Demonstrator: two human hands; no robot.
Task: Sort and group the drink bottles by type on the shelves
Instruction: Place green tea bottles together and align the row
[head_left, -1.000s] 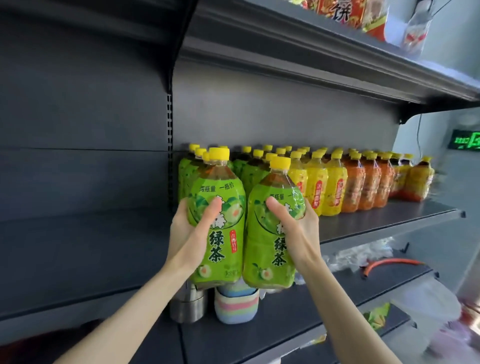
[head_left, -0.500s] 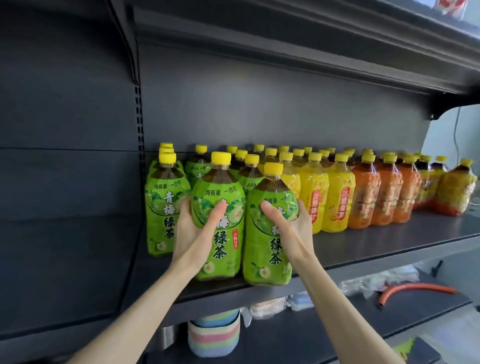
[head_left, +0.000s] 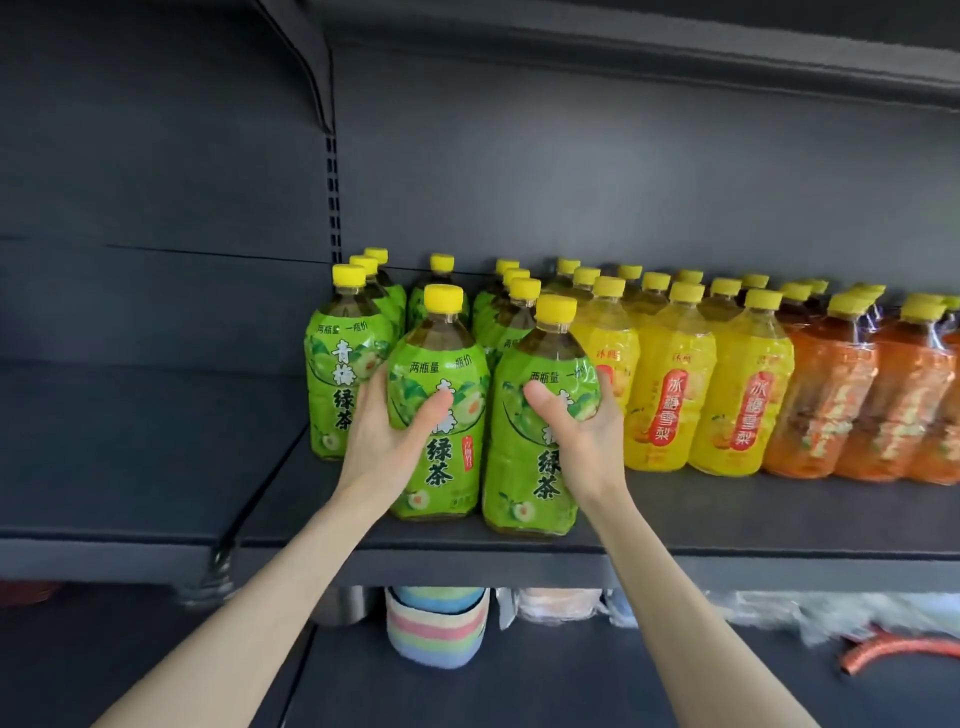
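Green tea bottles (head_left: 445, 470), one gripped by the left hand (head_left: 387, 441), one by the right hand (head_left: 584, 441), stand at the shelf (head_left: 727, 525) front (yellow row (head_left: 670, 395) and orange row (head_left: 841, 405) grouped alongside), so sorting looks nearly done, these two pending.

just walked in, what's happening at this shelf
A person is grouping drinks on the shelf. The left hand grips one green tea bottle, the right hand a second green tea bottle, both upright near the front edge, ahead of the other green tea bottles. Yellow bottles and orange bottles stand to their right.
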